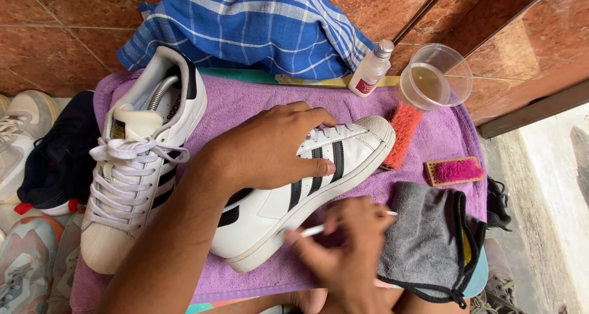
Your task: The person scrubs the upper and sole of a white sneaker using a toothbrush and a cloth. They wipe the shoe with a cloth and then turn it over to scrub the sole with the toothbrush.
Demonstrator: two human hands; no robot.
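A white sneaker with black stripes (343,157) lies tilted on its side on a purple towel (257,99). My left hand (270,145) rests on top of it, fingers wrapped over the laces and upper, holding it down. Below the sole, my right hand (343,246) grips a thin white stick-like tool (313,230), its tip close to the sole's edge. The matching sneaker (138,167) with a shoe tree inside sits to the left on the same towel.
A grey cloth (429,240) lies at the right, with two pink brushes (402,136) (455,170) beside it. A small bottle (371,68) and a clear cup of liquid (432,78) stand behind. A blue checked cloth (264,26) lies at the back; other shoes (37,154) crowd the left.
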